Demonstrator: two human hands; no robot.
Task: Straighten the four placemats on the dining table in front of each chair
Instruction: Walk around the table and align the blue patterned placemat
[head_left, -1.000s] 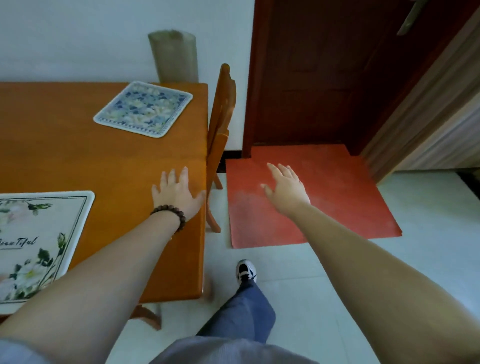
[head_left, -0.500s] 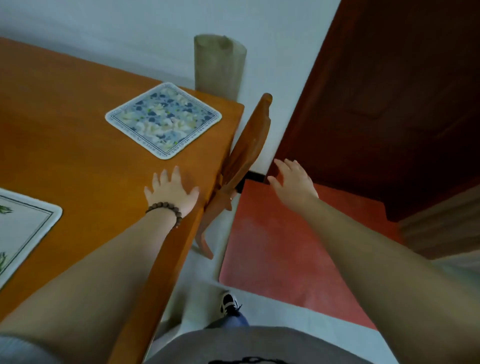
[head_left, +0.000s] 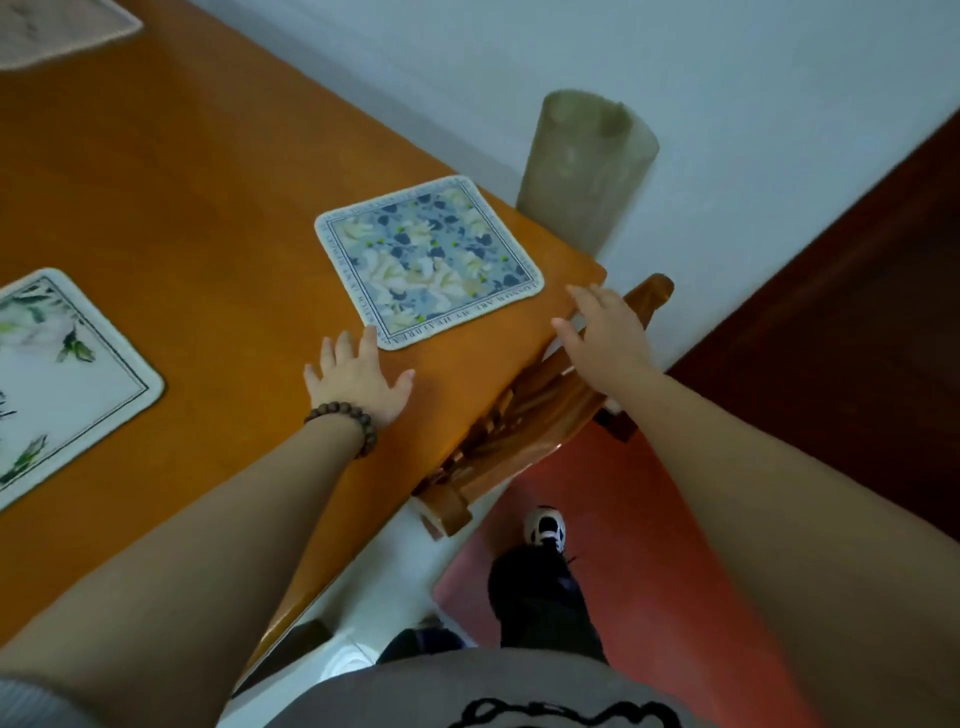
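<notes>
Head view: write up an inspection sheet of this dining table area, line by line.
Surface: orange wooden table, bare between the mats.
Job's things: blue floral placemat lies skewed to the table edge near the corner; white leaf-print placemat at left, partly out of view; a third placemat's corner shows top left; fourth not seen.
Clutter: nothing seen on the table.
Hands: left hand open, flat on the table, fingertips at the blue mat's near corner; right hand open, over the table edge and the chair.
Cables: nothing seen.
Surroundings: rolled greenish mat against the wall, red floor mat, dark door.
</notes>
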